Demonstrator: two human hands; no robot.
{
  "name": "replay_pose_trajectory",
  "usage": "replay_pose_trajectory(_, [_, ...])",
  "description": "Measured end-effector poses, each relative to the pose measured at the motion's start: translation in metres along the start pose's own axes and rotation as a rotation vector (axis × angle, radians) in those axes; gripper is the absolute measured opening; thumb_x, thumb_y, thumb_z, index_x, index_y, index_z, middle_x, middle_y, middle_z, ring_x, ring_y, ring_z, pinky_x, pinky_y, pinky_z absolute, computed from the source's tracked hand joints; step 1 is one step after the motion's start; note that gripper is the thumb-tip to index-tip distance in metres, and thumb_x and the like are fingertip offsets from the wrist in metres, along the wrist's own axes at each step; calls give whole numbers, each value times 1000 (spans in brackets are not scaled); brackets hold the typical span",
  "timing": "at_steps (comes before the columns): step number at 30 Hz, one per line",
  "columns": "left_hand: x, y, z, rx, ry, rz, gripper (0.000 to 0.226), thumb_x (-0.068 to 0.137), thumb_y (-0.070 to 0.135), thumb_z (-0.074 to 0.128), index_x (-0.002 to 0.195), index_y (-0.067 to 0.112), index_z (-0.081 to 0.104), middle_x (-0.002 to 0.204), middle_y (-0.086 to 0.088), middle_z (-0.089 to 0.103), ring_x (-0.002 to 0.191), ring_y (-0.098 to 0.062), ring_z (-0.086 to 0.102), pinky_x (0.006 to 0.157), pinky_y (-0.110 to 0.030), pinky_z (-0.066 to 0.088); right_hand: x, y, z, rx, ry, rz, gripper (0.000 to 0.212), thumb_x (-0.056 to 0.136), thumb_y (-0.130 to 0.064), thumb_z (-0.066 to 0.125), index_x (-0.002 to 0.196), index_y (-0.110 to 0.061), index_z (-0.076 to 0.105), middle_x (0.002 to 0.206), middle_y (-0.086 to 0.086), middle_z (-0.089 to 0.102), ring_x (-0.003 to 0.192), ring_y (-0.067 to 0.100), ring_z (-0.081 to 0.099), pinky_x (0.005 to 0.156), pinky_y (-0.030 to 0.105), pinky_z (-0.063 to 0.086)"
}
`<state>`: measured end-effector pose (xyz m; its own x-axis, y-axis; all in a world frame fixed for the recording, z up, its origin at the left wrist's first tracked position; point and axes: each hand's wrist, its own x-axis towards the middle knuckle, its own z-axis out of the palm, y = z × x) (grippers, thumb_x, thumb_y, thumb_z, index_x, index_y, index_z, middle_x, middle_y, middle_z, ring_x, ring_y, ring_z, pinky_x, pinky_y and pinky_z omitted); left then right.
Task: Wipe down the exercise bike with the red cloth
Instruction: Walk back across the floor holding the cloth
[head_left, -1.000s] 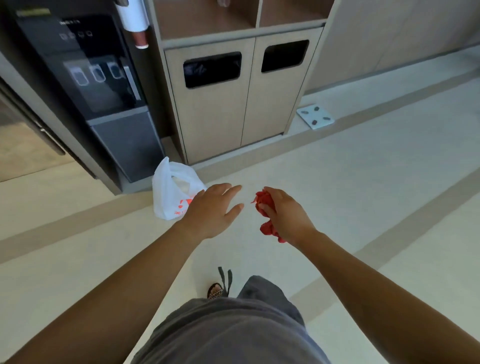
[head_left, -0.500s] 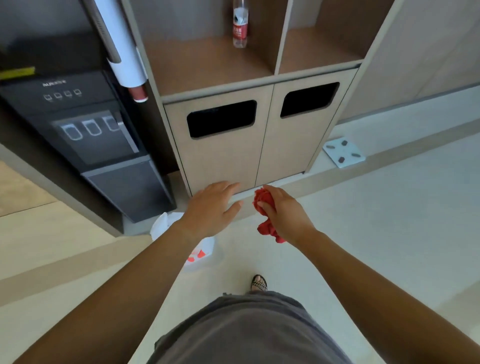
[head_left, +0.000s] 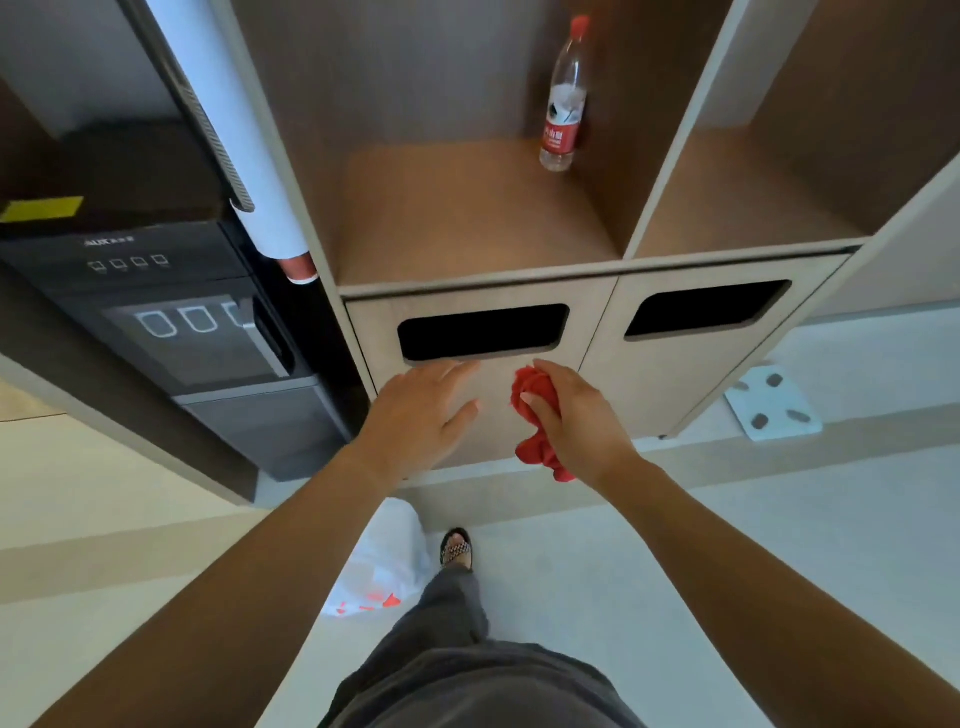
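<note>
Loosely bunched red cloth in hand, no bike in sight

Nearest, a white plastic bag (head_left: 382, 566) is lying on the floor beside the person's sandalled foot (head_left: 456, 551). Further out, the right hand (head_left: 582, 426) is gripping the red cloth (head_left: 535, 382), its fingers curling round the wad while a tail is dangling below the palm. The left hand (head_left: 421, 415) is hovering just beside it, fingers straight and holding nothing. The cloth is looking light, soft and limp. It is probably asking for a fuller hold that gathers in the hanging tail, so nothing is snagging during wiping. Beyond the hands, a bin cabinet (head_left: 670, 374) is showing two dark slots, and a water bottle (head_left: 563, 104) is standing on the shelf above. The exercise bike is not appearing anywhere.
</note>
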<state>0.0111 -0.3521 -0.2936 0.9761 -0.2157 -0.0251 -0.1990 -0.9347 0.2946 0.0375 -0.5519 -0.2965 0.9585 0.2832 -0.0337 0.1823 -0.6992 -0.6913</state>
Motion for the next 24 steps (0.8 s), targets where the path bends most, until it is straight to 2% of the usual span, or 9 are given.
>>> replay_pose_trajectory(6, [108, -39, -17, -18, 62, -16, 51, 98, 42, 38, 144, 21, 36, 146, 0, 42, 134, -19, 38, 106, -43, 37, 117, -5, -16, 109, -5, -12, 40, 96, -34, 44, 135, -30, 36, 106, 1, 60, 53, 10, 64, 42, 34, 54])
replay_pose_trajectory(10, [168, -69, -43, -22, 110, -22, 50, 97, 44, 38, 142, 21, 39, 145, -2, 45, 134, -22, 39, 105, -45, 37, 205, -15, -25, -67, 101, -184, 41, 96, -32, 47, 134, -20, 41, 120, 3, 58, 80, 1, 55, 70, 18, 43])
replay_pose_trajectory(12, [193, -84, -57, 5, 133, -32, 51, 97, 46, 36, 142, 24, 39, 143, -1, 46, 132, -22, 40, 104, -43, 38, 247, -25, -27, -65, 113, -237, 37, 96, -32, 47, 131, -20, 44, 116, 1, 58, 67, -5, 53, 60, 6, 38])
replay_pose_trajectory(15, [217, -101, -73, 30, 143, -50, 51, 97, 46, 35, 141, 21, 39, 142, -3, 47, 130, -23, 42, 104, -43, 38, 297, -36, -27, -74, 126, -261, 36, 95, -31, 49, 128, -18, 45, 106, -9, 51, 62, -9, 54, 50, 0, 34])
replay_pose_trajectory(17, [228, -109, -78, 34, 154, -68, 51, 97, 45, 37, 142, 19, 39, 142, -4, 47, 131, -23, 41, 106, -43, 37, 319, -38, -27, -154, 82, -276, 37, 93, -32, 53, 125, -15, 46, 111, -4, 54, 77, -2, 59, 58, 6, 37])
replay_pose_trajectory(19, [235, -112, -78, 33, 155, -99, 51, 97, 44, 38, 142, 20, 38, 142, -4, 47, 131, -24, 41, 106, -43, 36, 331, -36, -27, -239, 15, -267, 48, 91, -34, 55, 131, -10, 44, 124, 8, 53, 105, 21, 55, 81, 27, 43])
replay_pose_trajectory(20, [237, -113, -77, 34, 150, -113, 51, 97, 45, 37, 142, 21, 38, 142, -4, 46, 132, -24, 41, 105, -43, 37, 334, -33, -27, -259, -14, -264, 53, 92, -34, 55, 136, -9, 40, 130, 12, 50, 114, 27, 50, 91, 31, 40])
replay_pose_trajectory(22, [239, -110, -75, 46, 134, -140, 52, 97, 46, 36, 144, 23, 36, 144, -2, 45, 132, -23, 40, 105, -42, 37, 332, -29, -29, -281, -47, -270, 54, 92, -33, 54, 138, -9, 38, 135, 12, 46, 121, 28, 45, 99, 32, 33])
replay_pose_trajectory(24, [240, -105, -74, 56, 136, -181, 52, 98, 46, 36, 144, 23, 35, 144, -2, 44, 131, -23, 41, 105, -39, 36, 328, -26, -35, -319, -60, -311, 44, 93, -33, 53, 131, -11, 45, 130, 10, 49, 117, 26, 47, 96, 29, 33])
